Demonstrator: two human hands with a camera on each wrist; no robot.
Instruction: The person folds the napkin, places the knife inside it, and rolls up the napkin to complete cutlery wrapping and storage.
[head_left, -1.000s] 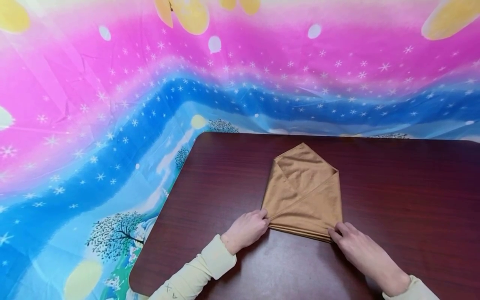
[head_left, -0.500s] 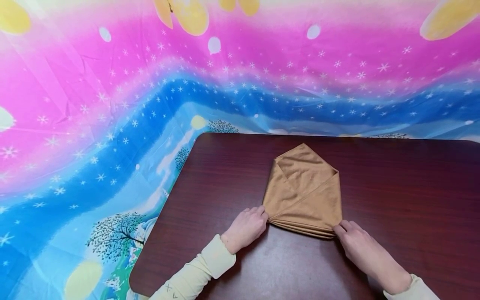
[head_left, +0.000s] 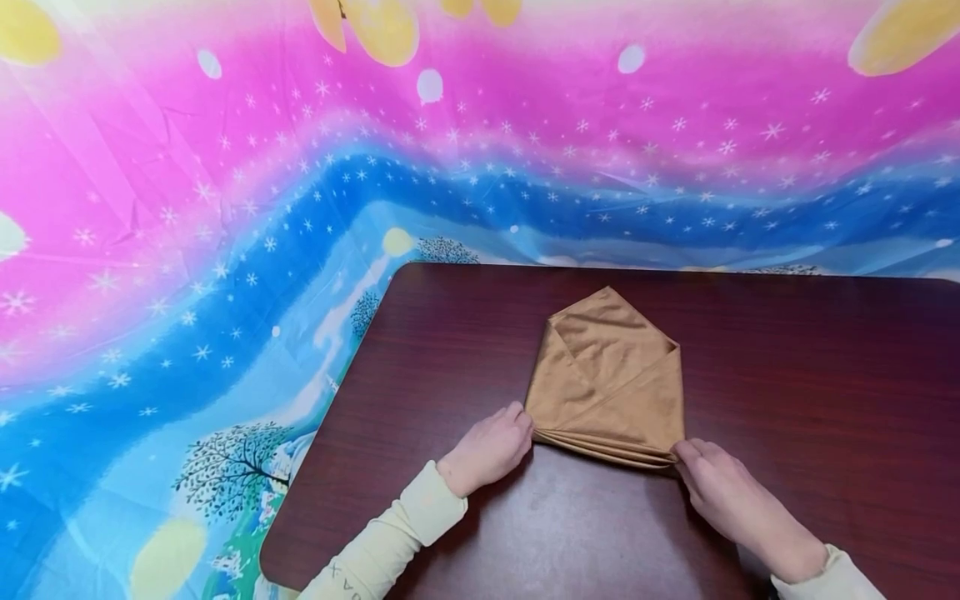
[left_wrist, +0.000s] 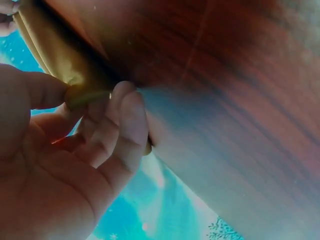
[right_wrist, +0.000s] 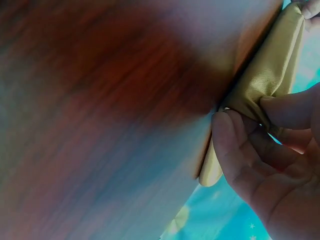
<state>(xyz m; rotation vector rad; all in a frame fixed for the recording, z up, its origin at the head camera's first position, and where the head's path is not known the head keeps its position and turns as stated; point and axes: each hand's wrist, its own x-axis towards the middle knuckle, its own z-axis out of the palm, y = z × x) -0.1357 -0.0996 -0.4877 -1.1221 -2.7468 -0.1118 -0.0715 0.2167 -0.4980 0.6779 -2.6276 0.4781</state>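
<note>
A golden-brown cloth, folded in layers with a pointed far end, lies flat on the dark wooden table. Its near edge shows several stacked folds. At the near left corner my left hand pinches the fabric; the left wrist view has the thumb on one side of the cloth and the fingers on the other. My right hand pinches the near right corner. In the right wrist view the cloth puckers beneath that thumb, and the fingers curl along its underside.
The reddish-brown table has a rounded corner at the far left. Behind and to the left hangs a pink and blue backdrop printed with snowflakes and trees. Pale sleeves cover both forearms.
Both hands have shifted slightly toward the far side with the near corners. The cloth's near edge has moved with them, and its stacked folds show more spread apart.
</note>
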